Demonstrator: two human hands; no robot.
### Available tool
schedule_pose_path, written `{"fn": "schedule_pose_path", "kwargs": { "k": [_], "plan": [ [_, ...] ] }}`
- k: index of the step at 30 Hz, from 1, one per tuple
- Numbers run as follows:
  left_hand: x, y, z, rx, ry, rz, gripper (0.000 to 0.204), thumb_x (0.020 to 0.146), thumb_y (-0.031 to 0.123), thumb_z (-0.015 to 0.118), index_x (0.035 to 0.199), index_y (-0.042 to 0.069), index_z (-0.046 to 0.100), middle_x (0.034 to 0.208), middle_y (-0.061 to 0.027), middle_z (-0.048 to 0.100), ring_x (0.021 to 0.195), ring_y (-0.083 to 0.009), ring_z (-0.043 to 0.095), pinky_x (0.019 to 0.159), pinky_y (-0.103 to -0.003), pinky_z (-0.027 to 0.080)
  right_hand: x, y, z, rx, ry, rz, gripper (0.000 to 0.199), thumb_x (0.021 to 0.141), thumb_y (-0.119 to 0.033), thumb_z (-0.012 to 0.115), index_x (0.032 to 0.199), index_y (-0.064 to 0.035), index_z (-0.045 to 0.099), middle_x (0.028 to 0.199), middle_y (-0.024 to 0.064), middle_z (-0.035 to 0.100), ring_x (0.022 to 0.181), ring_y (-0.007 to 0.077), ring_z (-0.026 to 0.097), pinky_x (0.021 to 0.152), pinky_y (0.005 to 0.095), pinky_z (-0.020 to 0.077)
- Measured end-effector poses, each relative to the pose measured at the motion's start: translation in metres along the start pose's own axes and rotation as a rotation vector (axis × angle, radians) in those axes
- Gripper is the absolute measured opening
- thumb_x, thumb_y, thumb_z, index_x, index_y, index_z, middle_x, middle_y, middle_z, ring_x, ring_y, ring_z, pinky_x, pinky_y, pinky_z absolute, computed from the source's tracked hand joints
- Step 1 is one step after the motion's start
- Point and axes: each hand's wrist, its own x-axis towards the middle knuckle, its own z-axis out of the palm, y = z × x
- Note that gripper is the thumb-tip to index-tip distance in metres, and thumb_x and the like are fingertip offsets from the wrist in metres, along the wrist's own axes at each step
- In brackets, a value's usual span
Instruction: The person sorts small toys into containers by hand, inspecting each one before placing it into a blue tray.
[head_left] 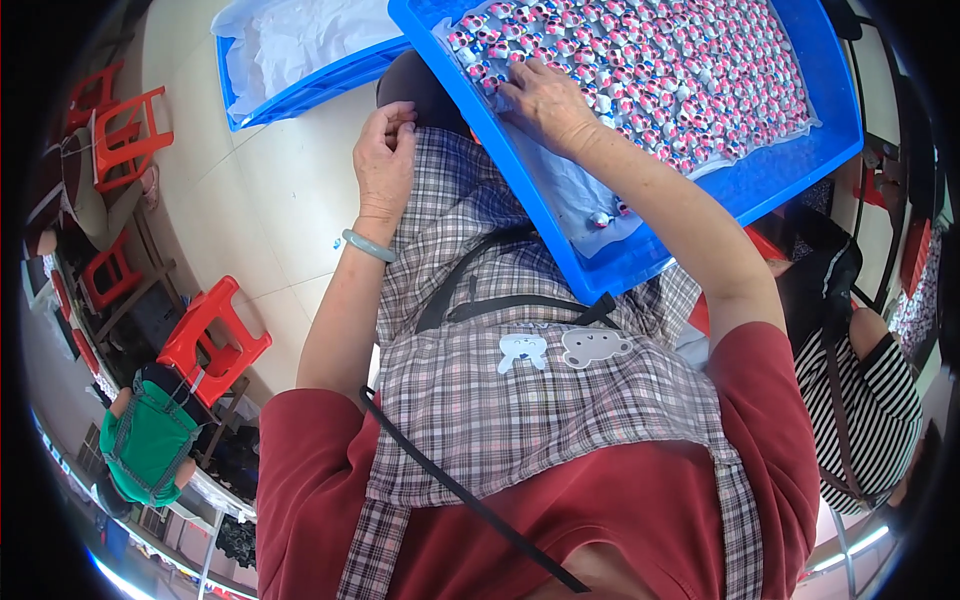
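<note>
A blue plastic tray [800,165] rests tilted on my lap, lined with white sheet and filled with several small pink, white and blue pieces [680,70]. My right hand [545,100] lies palm down on the pieces at the tray's near left corner, fingers spread over them. My left hand [385,160] is off the tray, resting on my checked apron near my knee, its fingertips pinched together on something too small to make out. A pale green bangle [368,246] circles that wrist. Two loose pieces [608,215] sit on the bare sheet at the tray's low end.
A second blue tray [300,85] lined with white sheet stands on the tiled floor ahead to the left. Red plastic stools [210,335] stand at the left. A person in green [150,440] sits at lower left, and a person in a striped top [870,400] is close on my right.
</note>
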Motion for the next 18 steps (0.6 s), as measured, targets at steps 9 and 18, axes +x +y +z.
{"fn": "schedule_pose_path", "kwargs": {
  "k": [9, 18],
  "plan": [
    [0.002, -0.008, -0.001, -0.007, -0.015, -0.016, 0.020, 0.092, -0.001, 0.058, 0.111, 0.003, 0.065, 0.100, -0.0090, 0.071, 0.092, -0.0154, 0.068, 0.081, -0.028, 0.054, -0.013, 0.014, -0.013, 0.023, -0.063, -0.119, 0.030, 0.084, -0.023, 0.067, 0.110, -0.0101, 0.065, 0.112, 0.0091, 0.057, 0.108, 0.0251, 0.057, 0.089, 0.0388, 0.0497],
    [0.006, -0.008, 0.003, 0.002, 0.004, -0.019, 0.020, 0.092, -0.001, 0.057, 0.110, 0.003, 0.065, 0.099, -0.0082, 0.071, 0.090, -0.0150, 0.068, 0.082, -0.028, 0.054, -0.106, -0.004, -0.038, 0.172, -0.813, -0.176, 0.019, 0.082, -0.015, 0.066, 0.099, -0.0058, 0.063, 0.071, 0.0131, 0.066, 0.072, 0.0337, 0.069, 0.065, 0.0460, 0.0555]
  ]
}}
